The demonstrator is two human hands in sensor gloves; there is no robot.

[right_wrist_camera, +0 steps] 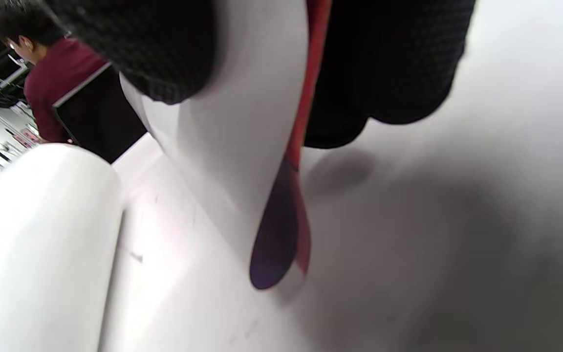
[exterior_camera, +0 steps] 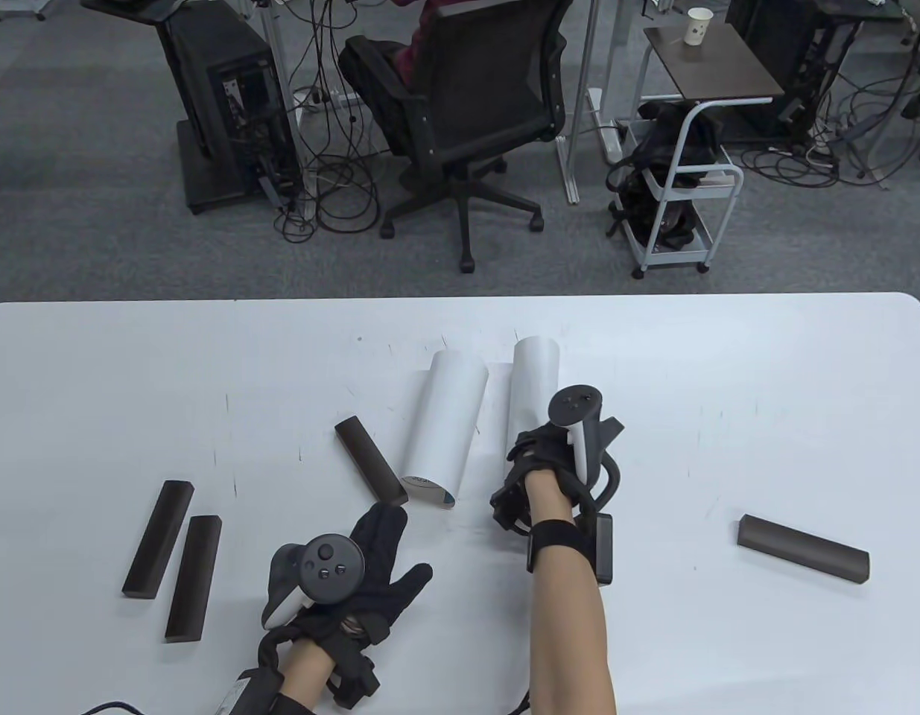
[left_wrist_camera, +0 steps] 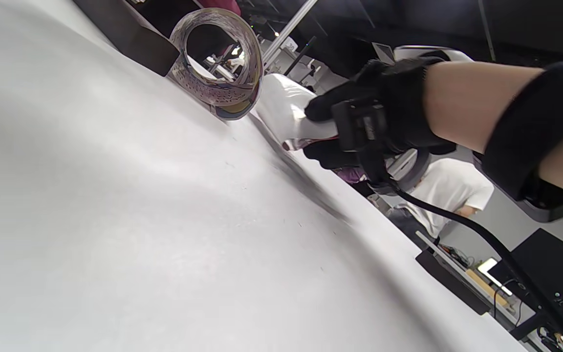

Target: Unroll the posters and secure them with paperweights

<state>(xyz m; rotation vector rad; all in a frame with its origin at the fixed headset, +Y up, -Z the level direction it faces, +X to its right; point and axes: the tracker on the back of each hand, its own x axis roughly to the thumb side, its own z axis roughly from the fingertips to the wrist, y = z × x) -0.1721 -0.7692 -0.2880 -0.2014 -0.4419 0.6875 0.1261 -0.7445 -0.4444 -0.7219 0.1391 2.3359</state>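
Now my right hand (exterior_camera: 553, 454) grips the rolled poster (exterior_camera: 533, 387) (still curled); left hand (exterior_camera: 370, 566) lies open, flat; next: unroll, w/ paperweight (exterior_camera: 370, 460).

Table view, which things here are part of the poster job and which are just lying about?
For the job:
- two rolled posters: right one gripped by the right hand, left one lying free
- four dark paperweights
- left hand, holding nothing

Lying about:
- office chair
- paper cup
- white cart
- floor cables
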